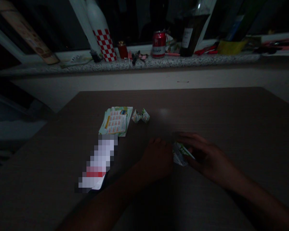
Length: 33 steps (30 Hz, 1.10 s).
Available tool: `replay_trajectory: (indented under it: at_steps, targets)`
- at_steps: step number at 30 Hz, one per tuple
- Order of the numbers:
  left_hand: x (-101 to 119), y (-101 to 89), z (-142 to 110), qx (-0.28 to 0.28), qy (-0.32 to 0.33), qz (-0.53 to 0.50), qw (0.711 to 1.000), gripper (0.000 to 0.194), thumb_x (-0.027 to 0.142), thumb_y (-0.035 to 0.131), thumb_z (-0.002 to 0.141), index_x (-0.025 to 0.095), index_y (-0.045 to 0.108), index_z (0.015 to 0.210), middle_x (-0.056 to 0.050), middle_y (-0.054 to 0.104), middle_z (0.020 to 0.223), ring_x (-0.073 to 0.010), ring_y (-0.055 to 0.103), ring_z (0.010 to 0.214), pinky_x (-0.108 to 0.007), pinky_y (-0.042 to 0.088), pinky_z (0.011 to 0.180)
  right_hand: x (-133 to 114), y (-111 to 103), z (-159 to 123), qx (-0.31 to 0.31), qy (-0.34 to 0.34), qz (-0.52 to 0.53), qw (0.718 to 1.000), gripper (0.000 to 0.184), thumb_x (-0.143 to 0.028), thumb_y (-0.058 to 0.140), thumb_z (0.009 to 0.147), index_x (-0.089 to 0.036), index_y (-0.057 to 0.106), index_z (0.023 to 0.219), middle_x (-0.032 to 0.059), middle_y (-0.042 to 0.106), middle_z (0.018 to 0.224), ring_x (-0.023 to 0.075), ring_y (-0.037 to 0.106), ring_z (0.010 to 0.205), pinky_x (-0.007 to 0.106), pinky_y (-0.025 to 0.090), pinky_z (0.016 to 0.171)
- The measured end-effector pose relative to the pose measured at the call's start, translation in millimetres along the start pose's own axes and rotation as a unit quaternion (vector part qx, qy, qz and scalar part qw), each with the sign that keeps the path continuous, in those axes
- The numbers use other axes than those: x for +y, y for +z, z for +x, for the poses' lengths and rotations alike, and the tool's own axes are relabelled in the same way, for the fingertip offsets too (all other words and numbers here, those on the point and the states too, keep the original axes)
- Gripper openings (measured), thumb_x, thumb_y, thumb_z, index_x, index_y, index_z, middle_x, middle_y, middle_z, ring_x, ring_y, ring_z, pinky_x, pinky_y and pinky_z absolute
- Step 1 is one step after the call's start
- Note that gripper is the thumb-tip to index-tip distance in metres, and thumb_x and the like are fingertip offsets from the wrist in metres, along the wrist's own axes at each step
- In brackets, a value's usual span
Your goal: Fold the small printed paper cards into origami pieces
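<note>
Both my hands rest on a dark wooden table (219,109) in dim light. My left hand (156,157) is curled, its fingers pressed against a partly folded printed paper (180,154). My right hand (202,155) lies over the same paper from the right, fingers bent and pinching its edge. A small folded paper piece (141,115), green and white, sits farther back on the table, apart from both hands.
A stack of printed flyers (115,121) lies left of the folded piece, with a blurred flat object (98,165) nearer me. On the granite sill (125,64) behind stand a red-checked bottle (103,35), a red can (158,44), a dark wine bottle (191,32) and clutter.
</note>
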State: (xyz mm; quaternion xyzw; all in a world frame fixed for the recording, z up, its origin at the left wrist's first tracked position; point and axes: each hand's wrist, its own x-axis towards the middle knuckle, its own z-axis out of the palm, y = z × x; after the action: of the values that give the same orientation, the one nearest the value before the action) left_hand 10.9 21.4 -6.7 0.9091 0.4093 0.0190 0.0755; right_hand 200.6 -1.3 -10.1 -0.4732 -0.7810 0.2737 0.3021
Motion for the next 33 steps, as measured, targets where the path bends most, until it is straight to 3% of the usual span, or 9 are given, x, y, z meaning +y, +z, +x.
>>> replay_trajectory:
  at_steps: [4,10,17,21,23,26,30,33]
  targets:
    - [0,0.2,0,0.0,0.0,0.005,1.0,0.022,0.026,0.045,0.086,0.011,0.059,0.095,-0.013,0.063,0.095,-0.0281,0.055,0.092,-0.045,0.041,0.084,0,0,0,-0.004,-0.009,-0.004,1.0,0.05,-0.007,0.054,0.077,-0.029,0.056,0.122,0.0067,0.05,0.132,0.0226,0.057,0.113,0.033,0.055,0.082]
    - [0,0.9,0,-0.004,0.005,-0.002,1.0,0.022,0.026,0.044,0.087,0.011,0.058,0.094,-0.013,0.062,0.094,-0.0273,0.054,0.09,-0.044,0.041,0.083,1,3,-1,-0.003,-0.032,-0.015,0.999,0.049,-0.008,0.059,0.077,-0.028,0.055,0.121,0.0053,0.059,0.123,0.0214,0.058,0.112,0.037,0.05,0.093]
    - [-1,4.0,-2,0.015,0.001,-0.01,1.0,0.021,0.025,0.044,0.086,0.012,0.059,0.093,-0.012,0.062,0.093,-0.0269,0.054,0.089,-0.044,0.041,0.083,5,10,-7,-0.04,0.007,0.018,0.999,0.059,-0.009,0.063,0.076,-0.033,0.05,0.128,0.0006,0.067,0.114,0.0182,0.068,0.095,0.031,0.056,0.082]
    - [-4,8.2,-6,0.056,-0.026,-0.073,0.995,0.02,0.024,0.042,0.089,0.013,0.059,0.092,-0.011,0.06,0.093,-0.0252,0.053,0.09,-0.042,0.042,0.083,5,9,-6,-0.001,0.015,0.012,1.0,0.051,-0.013,0.063,0.078,-0.03,0.054,0.125,0.0023,0.068,0.116,0.0193,0.068,0.095,0.031,0.056,0.083]
    - [-6,10.1,-9,0.1,-0.055,-0.146,0.983,0.018,0.026,0.046,0.089,0.015,0.06,0.091,-0.011,0.057,0.102,-0.0246,0.052,0.097,-0.04,0.042,0.085,5,8,-5,0.022,0.003,0.011,1.0,0.045,-0.015,0.061,0.081,-0.027,0.055,0.124,0.0035,0.069,0.114,0.0182,0.069,0.093,0.03,0.056,0.081]
    - [-10,11.1,-11,0.142,-0.074,-0.298,0.941,0.014,0.027,0.051,0.087,0.016,0.06,0.088,-0.009,0.057,0.109,-0.021,0.053,0.101,-0.033,0.043,0.086,5,5,-3,0.06,-0.045,0.01,0.997,0.038,-0.015,0.06,0.084,-0.025,0.057,0.12,0.0045,0.07,0.112,0.017,0.069,0.092,0.028,0.056,0.081]
    - [-9,11.1,-11,0.137,-0.126,-0.43,0.883,0.019,0.031,0.052,0.088,0.017,0.058,0.078,0.0,0.059,0.076,-0.0142,0.055,0.072,-0.025,0.042,0.065,2,2,-3,0.12,-0.069,0.005,0.99,0.027,-0.016,0.062,0.083,-0.022,0.063,0.109,0.006,0.072,0.103,0.0167,0.07,0.081,0.027,0.058,0.07]
    - [-4,10.5,-11,0.171,-0.157,-0.463,0.856,0.02,0.031,0.056,0.085,0.016,0.057,0.072,0.001,0.055,0.068,-0.0128,0.051,0.066,-0.024,0.039,0.06,1,2,-4,0.131,-0.072,0.008,0.989,0.02,-0.017,0.066,0.08,-0.02,0.067,0.1,0.0058,0.073,0.091,0.0174,0.07,0.076,0.027,0.057,0.065]
